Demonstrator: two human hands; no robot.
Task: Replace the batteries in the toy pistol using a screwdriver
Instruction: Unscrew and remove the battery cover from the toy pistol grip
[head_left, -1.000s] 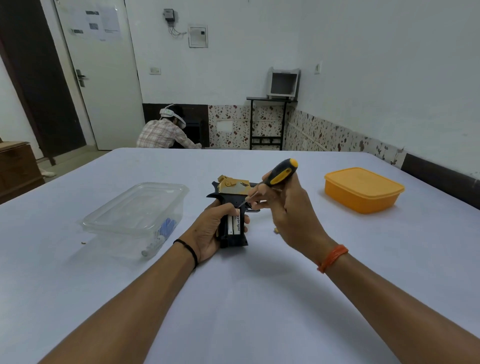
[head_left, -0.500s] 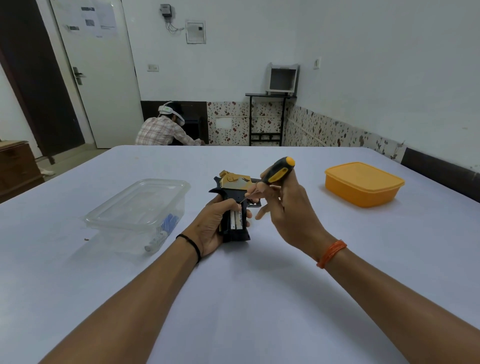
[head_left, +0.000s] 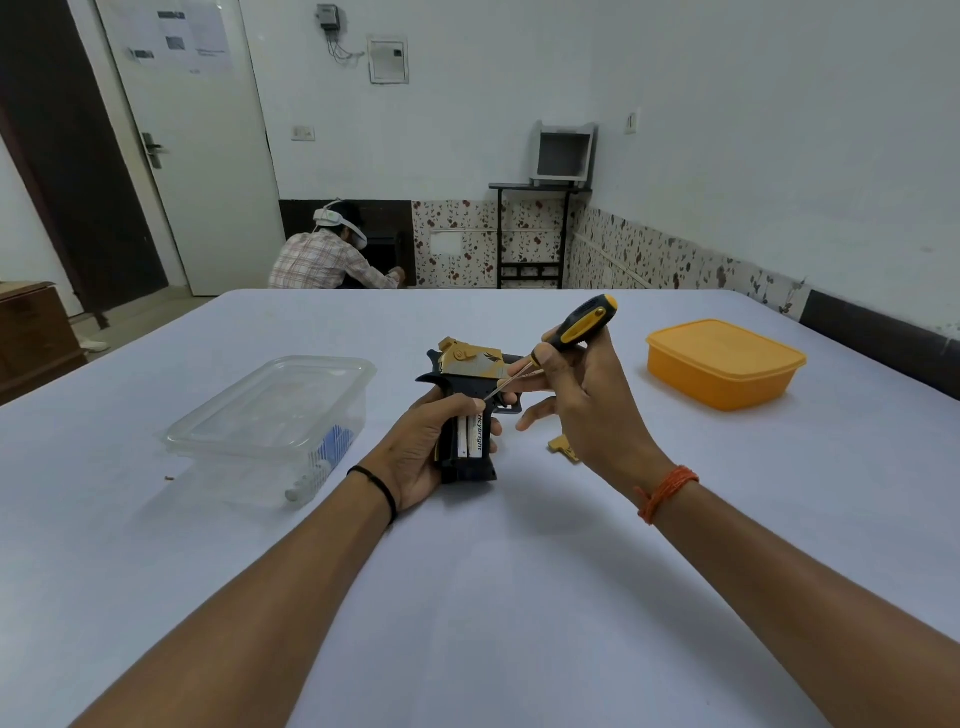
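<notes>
The toy pistol (head_left: 470, 387), black with gold panels, stands on the table (head_left: 519, 597) with its grip end down, inside the curl of the left hand (head_left: 423, 447), whose fingers wrap the handle from the left side. The handle's compartment is uncovered and faces the camera, and two white batteries (head_left: 470, 435) sit side by side in it, just right of the left fingers. The right hand (head_left: 582, 400) pinches the screwdriver (head_left: 566, 338) at the base of its black-and-yellow handle, thumb and forefinger closed on it, the other fingers spread loosely below. The thin shaft slants down and left from that pinch, its tip at the pistol body just above the batteries. A small gold piece (head_left: 563, 448) lies on the table under the right palm. Further left of the left hand stands a clear lidded container (head_left: 270, 415); further right of the right hand, an orange lidded box (head_left: 724, 364).
</notes>
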